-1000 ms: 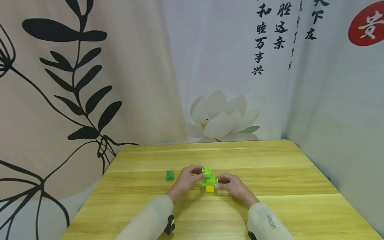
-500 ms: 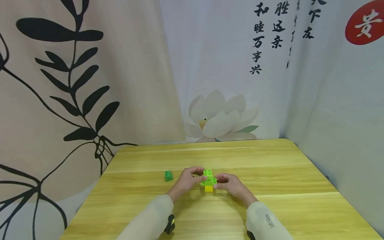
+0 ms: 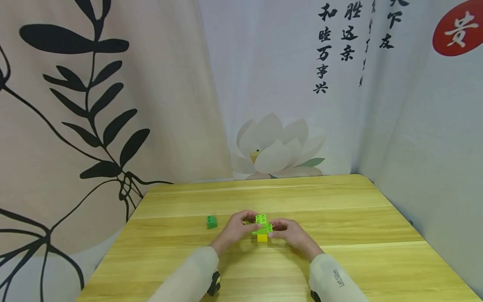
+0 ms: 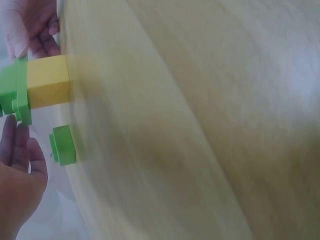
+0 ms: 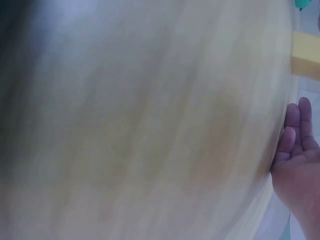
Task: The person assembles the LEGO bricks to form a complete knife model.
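Green-yellow block stack [image 3: 263, 230] between left hand [image 3: 238, 226], right hand [image 3: 289, 233]; both sets of fingers pinching.

Bright head view, faint shadows on tabletop [image 3: 264, 268], hazy, blurred wrist views

A white, apparently cloth curtain [image 3: 268, 75] backs the yellow wood-grained table [image 3: 332, 205]. Black leaf prints [image 3: 102, 169] rise to its left.

Your block stack [image 3: 261, 231] stands upright, gripped between your left hand [image 3: 239, 226] and right hand [image 3: 288, 232]: lime-green studded pieces [image 3: 261, 219] are joined in tiers atop a plain yellow block [image 3: 262, 238], exposed below your grip.
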### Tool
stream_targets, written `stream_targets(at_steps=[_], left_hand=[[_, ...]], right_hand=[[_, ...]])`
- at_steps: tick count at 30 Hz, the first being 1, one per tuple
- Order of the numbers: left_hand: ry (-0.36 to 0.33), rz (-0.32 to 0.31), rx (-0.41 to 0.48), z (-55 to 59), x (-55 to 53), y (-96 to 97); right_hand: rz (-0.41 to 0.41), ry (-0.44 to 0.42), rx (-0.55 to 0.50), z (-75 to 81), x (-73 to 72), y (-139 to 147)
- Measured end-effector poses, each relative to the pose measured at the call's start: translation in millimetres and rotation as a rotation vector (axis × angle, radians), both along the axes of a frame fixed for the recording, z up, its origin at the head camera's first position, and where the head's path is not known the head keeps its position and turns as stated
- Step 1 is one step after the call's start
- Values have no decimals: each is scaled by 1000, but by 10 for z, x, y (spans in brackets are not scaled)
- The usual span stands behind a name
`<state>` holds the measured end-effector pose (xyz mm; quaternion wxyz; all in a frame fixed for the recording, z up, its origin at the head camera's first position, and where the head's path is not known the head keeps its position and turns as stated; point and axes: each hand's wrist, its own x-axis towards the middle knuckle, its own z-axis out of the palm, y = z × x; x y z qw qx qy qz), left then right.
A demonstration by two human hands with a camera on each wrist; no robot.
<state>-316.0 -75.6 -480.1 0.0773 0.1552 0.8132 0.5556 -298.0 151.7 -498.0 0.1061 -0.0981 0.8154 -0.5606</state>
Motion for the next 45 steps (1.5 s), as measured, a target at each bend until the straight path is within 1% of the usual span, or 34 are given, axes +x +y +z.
stream_targets(at_steps=[6, 10, 16, 19, 22, 30, 34, 39, 45], left_hand=[[14, -11, 8, -37, 22, 28], [7, -15, 8, -36, 39, 40], [4, -3, 12, -41, 38, 41], [6, -8, 10, -30, 34, 36], [26, -21, -14, -9, 25, 28], [107, -72, -126, 70, -6, 21], [122, -75, -148, 55, -23, 30], [107, -60, -150, 17, -10, 44], [72, -54, -91, -10, 21, 35]], right_hand=[[10, -1, 10, -41, -12, 8], [12, 0, 24, -55, -12, 10], [3, -6, 41, -63, -21, -3], [4, -5, 44, -60, -22, -9], [2, -8, 48, -62, -24, -13], [13, -9, 49, -44, -14, -4], [21, -5, 44, -44, -19, 7], [27, 1, 43, -44, -35, 8], [23, 4, 50, -28, -28, -2]])
